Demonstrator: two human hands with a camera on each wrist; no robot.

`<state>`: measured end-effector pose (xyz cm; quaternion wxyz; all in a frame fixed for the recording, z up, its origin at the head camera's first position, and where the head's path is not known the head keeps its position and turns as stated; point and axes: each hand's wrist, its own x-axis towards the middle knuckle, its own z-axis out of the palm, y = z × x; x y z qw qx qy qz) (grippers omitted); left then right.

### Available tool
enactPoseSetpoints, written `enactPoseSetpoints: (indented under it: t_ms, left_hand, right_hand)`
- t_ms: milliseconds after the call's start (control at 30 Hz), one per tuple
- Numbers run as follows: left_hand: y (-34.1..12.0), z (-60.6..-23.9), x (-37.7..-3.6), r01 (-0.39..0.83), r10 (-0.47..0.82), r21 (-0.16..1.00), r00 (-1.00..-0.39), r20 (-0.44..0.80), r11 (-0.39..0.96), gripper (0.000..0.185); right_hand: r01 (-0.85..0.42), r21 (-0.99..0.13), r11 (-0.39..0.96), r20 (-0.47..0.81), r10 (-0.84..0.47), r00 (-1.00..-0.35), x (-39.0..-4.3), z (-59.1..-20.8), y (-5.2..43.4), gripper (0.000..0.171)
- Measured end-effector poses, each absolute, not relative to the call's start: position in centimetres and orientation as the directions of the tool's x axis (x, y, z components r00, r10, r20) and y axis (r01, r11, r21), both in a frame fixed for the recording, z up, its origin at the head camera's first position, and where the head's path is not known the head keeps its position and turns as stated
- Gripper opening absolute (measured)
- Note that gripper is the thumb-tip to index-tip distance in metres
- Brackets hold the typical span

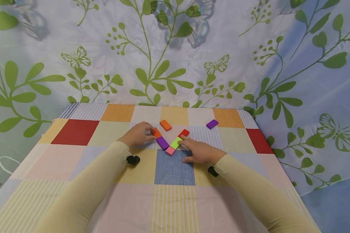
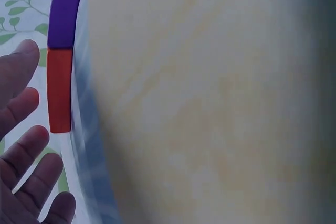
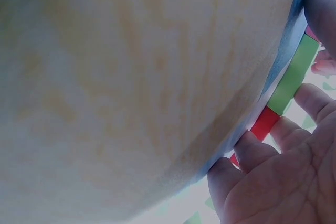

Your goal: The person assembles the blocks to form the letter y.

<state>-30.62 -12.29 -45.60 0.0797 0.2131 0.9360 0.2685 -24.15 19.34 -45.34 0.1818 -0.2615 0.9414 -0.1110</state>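
Rectangular blocks form a V on the patchwork tablecloth [image 1: 175, 207]. Its left arm is an orange block [image 1: 156, 132] end to end with a purple block [image 1: 162, 143]. A pink block [image 1: 170, 151], a lime-green block [image 1: 175, 143] and a red block [image 1: 184, 132] make up the right arm. My left hand [image 1: 137, 134] is beside the orange block, fingers spread and relaxed in the left wrist view. Loosely extended, the fingers of my right hand [image 1: 202, 151] lie right along the green and red blocks, partly covering the red one in the right wrist view.
Beyond the V lies a separate orange block [image 1: 165, 125]. Another purple block [image 1: 212, 124] sits farther right, near the back of the table. A leaf-patterned curtain [image 1: 169, 51] hangs behind the table. At the left edge a white cable [image 1: 6, 165] loops down.
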Motion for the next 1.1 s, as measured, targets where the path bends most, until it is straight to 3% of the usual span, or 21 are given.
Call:
enactPoseSetpoints:
  t_ms: [833, 967, 1100]
  left_hand:
    - [-10.4, -45.5, -29.7, 0.316, 0.395, 0.496, -0.917, -0.059, 0.809, 0.035]
    - [-10.2, -45.3, -29.5, 0.292, 0.376, 0.489, -0.923, -0.081, 0.822, 0.035]
    - [-10.2, -45.0, -29.4, 0.275, 0.364, 0.492, -0.927, -0.093, 0.826, 0.035]
  right_hand:
    - [-0.466, -0.255, 0.847, -0.266, -0.525, -0.809, -24.4, -44.8, 18.9, 0.079]
    - [-0.472, -0.283, 0.835, -0.224, -0.536, -0.814, -24.7, -44.5, 19.1, 0.078]
    - [-0.434, -0.328, 0.839, -0.111, -0.491, -0.864, -25.6, -44.0, 20.3, 0.062]
